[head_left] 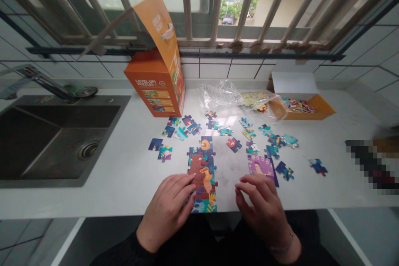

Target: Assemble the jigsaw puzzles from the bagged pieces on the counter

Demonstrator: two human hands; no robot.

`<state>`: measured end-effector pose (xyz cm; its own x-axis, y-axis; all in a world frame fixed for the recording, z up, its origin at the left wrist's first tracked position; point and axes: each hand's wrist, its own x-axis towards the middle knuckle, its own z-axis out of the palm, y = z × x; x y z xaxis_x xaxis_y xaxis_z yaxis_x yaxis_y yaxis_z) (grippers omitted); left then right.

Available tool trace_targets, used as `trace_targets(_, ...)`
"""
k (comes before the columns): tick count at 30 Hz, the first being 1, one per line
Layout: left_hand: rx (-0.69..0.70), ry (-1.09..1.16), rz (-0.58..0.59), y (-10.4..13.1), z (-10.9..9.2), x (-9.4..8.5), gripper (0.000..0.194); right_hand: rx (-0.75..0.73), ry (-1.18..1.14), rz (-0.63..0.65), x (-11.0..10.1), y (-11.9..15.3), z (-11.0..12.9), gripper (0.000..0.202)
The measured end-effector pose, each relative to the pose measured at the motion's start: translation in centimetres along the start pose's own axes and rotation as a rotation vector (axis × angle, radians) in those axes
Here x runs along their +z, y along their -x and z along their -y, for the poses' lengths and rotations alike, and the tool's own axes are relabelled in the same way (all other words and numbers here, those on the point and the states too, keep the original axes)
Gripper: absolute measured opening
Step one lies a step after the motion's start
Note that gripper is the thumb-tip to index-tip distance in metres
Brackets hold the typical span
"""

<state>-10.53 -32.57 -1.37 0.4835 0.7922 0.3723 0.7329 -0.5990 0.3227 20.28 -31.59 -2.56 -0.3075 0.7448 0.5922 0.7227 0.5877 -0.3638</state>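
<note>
Below, two hands point(215, 208) apart, left hand point(168, 210) fingers resting flat on one assembled puzzle strip point(202, 170), right hand point(264, 208) empty

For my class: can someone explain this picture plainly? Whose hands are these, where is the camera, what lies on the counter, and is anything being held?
One camera, worn on a person's head, looks down at their own bare hands. The left hand rests flat against a joined strip of puzzle pieces. The right hand hovers nearby, fingers curled, with nothing visibly held. Loose pieces lie on the white counter, with an orange puzzle box, a plastic bag and a sink.
</note>
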Motion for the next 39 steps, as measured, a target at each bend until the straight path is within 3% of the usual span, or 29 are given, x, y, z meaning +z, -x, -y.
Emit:
trace_targets(4, -0.060, -0.067, -0.028, 0.2, 0.3, 0.2, 0.027, -0.026, -0.037, 0.035, 1.6, 0.4, 0.9, 0.028)
trace_targets(8, -0.335, -0.230, -0.125, 0.0, 1.1, 1.2, 0.042, 0.026, -0.065, 0.031, 1.8, 0.1, 0.5, 0.021)
trace_targets(11, -0.465, -0.324, -0.091, -0.4, 1.4, 2.0, 0.050, 0.022, -0.061, 0.042, 1.8, 0.0, 0.4, 0.020)
trace_targets(15, -0.439, -0.365, -0.049, -0.7, 1.1, 2.1, 0.044, 0.023, -0.059, 0.051, 2.0, 0.0, 0.5, 0.021)
trace_targets(22, -0.402, -0.395, -0.135, -1.0, 0.6, 1.2, 0.042, 0.027, -0.053, 0.056, 2.0, -0.1, 0.5, 0.019)
trace_targets(25, -0.372, -0.320, -0.171, -0.5, 0.6, 1.1, 0.030, 0.022, -0.007, 0.031, 2.0, -0.1, 0.6, 0.012)
trace_targets(29, -0.242, -0.273, -0.087, 0.3, 0.4, 1.0, 0.050, -0.012, 0.080, 0.029, 2.1, 0.0, 0.9, 0.011)
trace_targets(34, -0.246, -0.321, -0.084, 0.3, 0.2, 1.1, 0.052, -0.019, 0.113, 0.036, 2.1, 0.2, 1.0, 0.027)
trace_targets(39, -0.220, -0.359, -0.072, -0.1, 0.1, 1.1, 0.052, 0.000, 0.135, 0.030, 2.2, 0.4, 0.9, 0.030)
